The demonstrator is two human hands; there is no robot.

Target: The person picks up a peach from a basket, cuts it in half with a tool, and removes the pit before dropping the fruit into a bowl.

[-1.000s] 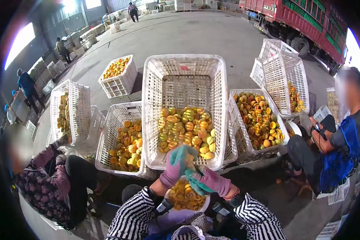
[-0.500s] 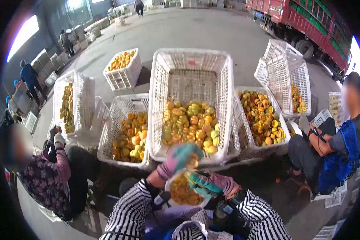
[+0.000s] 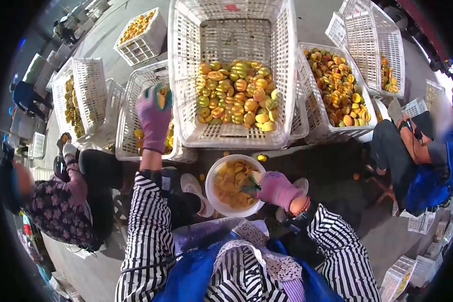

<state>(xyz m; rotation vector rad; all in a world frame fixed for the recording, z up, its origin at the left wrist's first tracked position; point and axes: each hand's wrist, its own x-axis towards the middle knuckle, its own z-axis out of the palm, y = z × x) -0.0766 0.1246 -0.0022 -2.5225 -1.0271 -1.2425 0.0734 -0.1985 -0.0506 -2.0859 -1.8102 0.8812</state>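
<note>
My left hand (image 3: 153, 121), in a purple and teal glove, is stretched over the near side of the left white crate (image 3: 123, 136). Its fingers curl around a yellow-brown piece of fruit (image 3: 162, 96). At the right rim of a white bucket (image 3: 210, 195), my gloved right hand (image 3: 278, 190) is closed on what looks like a small knife (image 3: 248, 190), its grey end over the bucket. Orange fruit pieces (image 3: 232, 176) fill the bucket between my feet. The large white crate (image 3: 229, 140) ahead holds whole, apricot-like fruit (image 3: 236, 93), many with a seam line.
A crate of halved fruit (image 3: 337, 90) stands on the right, beside tilted crates (image 3: 372, 50). Another full crate (image 3: 141, 35) is at the back left. Seated people flank me, one left (image 3: 60, 206) and one right (image 3: 428, 171). Loose fruit (image 3: 261, 158) lies by the bucket.
The view has tilted downward. My left hand has moved from above the bucket, near my right hand, out to the left crate. My right hand remains at the bucket's right side.
</note>
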